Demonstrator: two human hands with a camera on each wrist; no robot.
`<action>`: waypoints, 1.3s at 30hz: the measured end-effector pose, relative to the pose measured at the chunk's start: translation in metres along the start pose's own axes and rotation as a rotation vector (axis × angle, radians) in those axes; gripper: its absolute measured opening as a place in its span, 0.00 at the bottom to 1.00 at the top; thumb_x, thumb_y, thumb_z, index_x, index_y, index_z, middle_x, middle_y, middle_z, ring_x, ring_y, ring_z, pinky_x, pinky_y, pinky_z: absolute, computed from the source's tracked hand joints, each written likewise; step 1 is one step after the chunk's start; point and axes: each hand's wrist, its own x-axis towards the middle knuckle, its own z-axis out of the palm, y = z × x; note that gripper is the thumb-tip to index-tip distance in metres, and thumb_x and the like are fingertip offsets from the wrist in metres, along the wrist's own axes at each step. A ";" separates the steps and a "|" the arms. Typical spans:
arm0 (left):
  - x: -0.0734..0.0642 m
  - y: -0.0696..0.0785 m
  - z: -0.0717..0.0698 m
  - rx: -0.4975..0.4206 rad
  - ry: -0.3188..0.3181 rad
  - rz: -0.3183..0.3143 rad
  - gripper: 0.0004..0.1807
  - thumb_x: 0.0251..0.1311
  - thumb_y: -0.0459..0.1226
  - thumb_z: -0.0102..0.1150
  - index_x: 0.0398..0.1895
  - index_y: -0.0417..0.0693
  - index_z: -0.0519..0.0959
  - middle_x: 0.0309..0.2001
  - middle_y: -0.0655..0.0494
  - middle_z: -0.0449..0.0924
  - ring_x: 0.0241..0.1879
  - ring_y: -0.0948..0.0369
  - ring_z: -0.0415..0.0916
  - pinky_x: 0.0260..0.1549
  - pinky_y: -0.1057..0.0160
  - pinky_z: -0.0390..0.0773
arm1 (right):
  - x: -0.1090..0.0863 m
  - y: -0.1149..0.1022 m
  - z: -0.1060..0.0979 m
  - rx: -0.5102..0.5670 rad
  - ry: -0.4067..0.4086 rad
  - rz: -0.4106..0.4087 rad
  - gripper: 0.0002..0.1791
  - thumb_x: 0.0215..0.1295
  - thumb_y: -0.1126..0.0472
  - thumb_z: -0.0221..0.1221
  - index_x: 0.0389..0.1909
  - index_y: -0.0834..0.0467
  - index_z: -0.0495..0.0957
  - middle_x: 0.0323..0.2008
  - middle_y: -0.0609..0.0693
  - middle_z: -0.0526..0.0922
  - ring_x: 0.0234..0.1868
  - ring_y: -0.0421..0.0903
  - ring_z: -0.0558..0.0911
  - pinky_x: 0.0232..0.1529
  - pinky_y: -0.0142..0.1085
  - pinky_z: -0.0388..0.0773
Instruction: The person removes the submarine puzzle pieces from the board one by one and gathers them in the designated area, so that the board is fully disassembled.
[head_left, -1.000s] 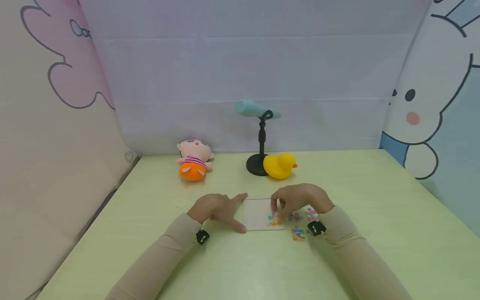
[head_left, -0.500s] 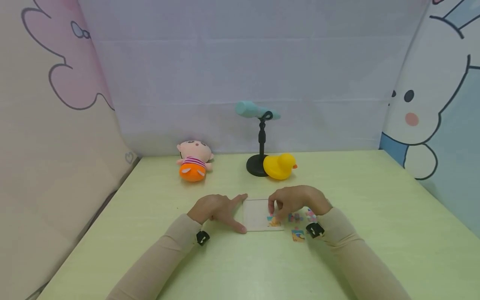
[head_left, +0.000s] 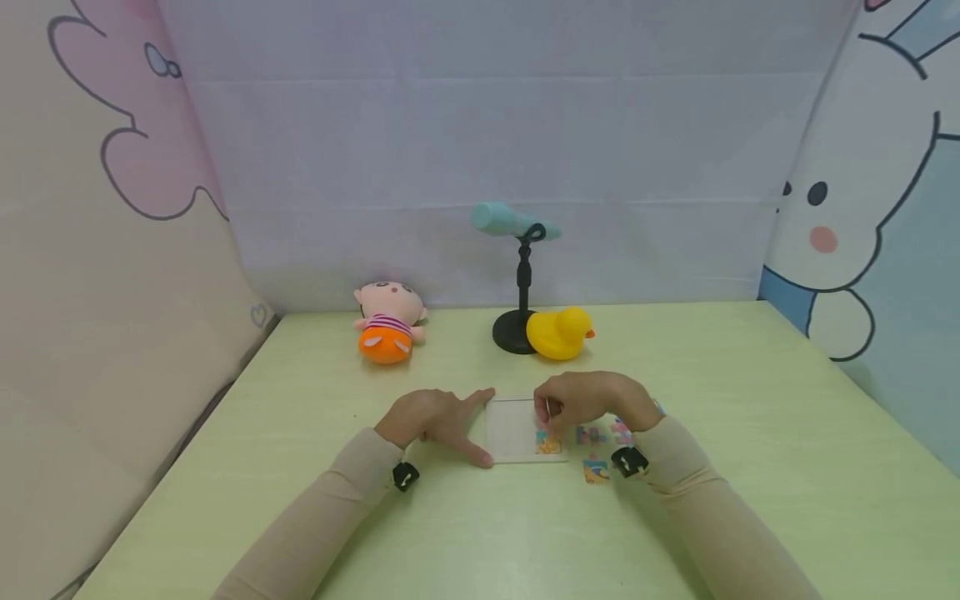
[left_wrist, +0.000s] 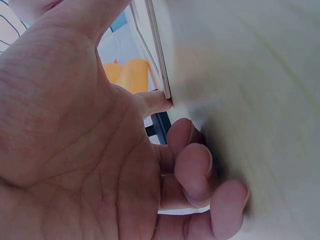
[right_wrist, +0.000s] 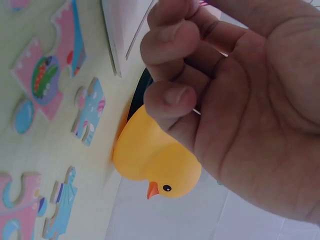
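Note:
My left hand (head_left: 442, 421) spreads thumb and index finger to the left corners of a shallow white puzzle board (head_left: 512, 429), touching its edge. In the left wrist view, the index fingertip (left_wrist: 162, 102) meets the board's corner (left_wrist: 162, 85), and the other fingers bend loosely. My right hand (head_left: 585, 398) reaches over the board's right side. Its curled thumb and fingers pinch the upper end of an orange-and-blue jigsaw piece (head_left: 547, 443), which lies in the lower right corner. Their exact contact is partly hidden. The right wrist view shows the curled outer fingers (right_wrist: 172, 95).
Several loose jigsaw pieces (head_left: 596, 470) lie right of the board, some partly behind the right wrist. Beyond the hands sit a yellow toy duck (head_left: 558, 333), a black stand (head_left: 523, 275) bearing a light-blue hair-dryer-like object (head_left: 510, 219), and a plush doll (head_left: 387, 321).
My right hand has shifted slightly left over the board, and its fingertips stay at the jigsaw piece's upper end. The left hand keeps its place at the board's left edge.

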 end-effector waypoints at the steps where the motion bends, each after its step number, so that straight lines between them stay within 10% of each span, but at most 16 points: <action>1: 0.000 0.000 0.000 0.003 0.001 0.001 0.63 0.40 0.76 0.64 0.79 0.80 0.43 0.38 0.52 0.75 0.24 0.55 0.71 0.24 0.61 0.69 | 0.000 0.000 0.000 -0.004 0.000 -0.003 0.06 0.67 0.63 0.64 0.33 0.53 0.75 0.27 0.43 0.73 0.28 0.40 0.71 0.35 0.32 0.69; 39: -0.002 -0.001 -0.001 -0.022 -0.004 0.037 0.64 0.41 0.74 0.65 0.80 0.76 0.43 0.42 0.51 0.74 0.26 0.55 0.71 0.25 0.61 0.69 | -0.063 0.055 0.000 0.163 0.025 -0.073 0.06 0.71 0.66 0.59 0.32 0.56 0.74 0.24 0.44 0.73 0.25 0.41 0.72 0.31 0.33 0.70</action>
